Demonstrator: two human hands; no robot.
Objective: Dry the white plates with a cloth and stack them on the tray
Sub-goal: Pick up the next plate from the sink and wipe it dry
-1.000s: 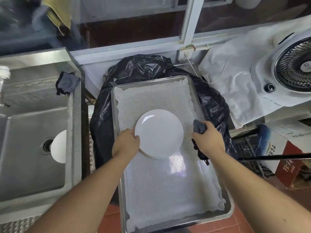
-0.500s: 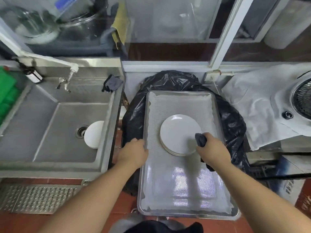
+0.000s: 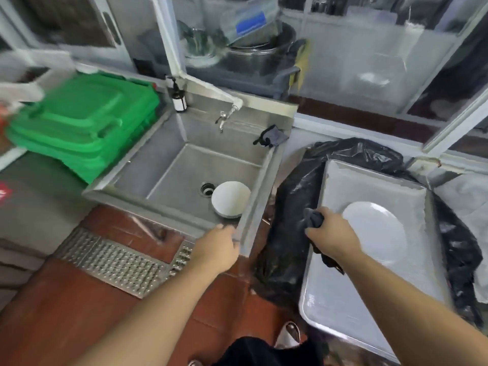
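The right hand (image 3: 333,237) clenches a dark grey cloth (image 3: 314,220) at the 9 o'clock edge of the stacked white round plates (image 3: 376,231) on the steel tray (image 3: 330,299). The left hand (image 3: 217,247), empty, has left the stack and now reaches the steel sink (image 3: 163,167) corner, probably for the remaining white plates (image 3: 230,198) inside. No writing is readable.

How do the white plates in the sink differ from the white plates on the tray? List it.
1. The plates in the sink lie on bare steel beside the drain; the plates on the tray rest on its pale liner.
2. The sink plates lie just beyond the left hand; the tray plates sit beside the right hand, which grips the dark cloth.

Both are round, white and lying flat.
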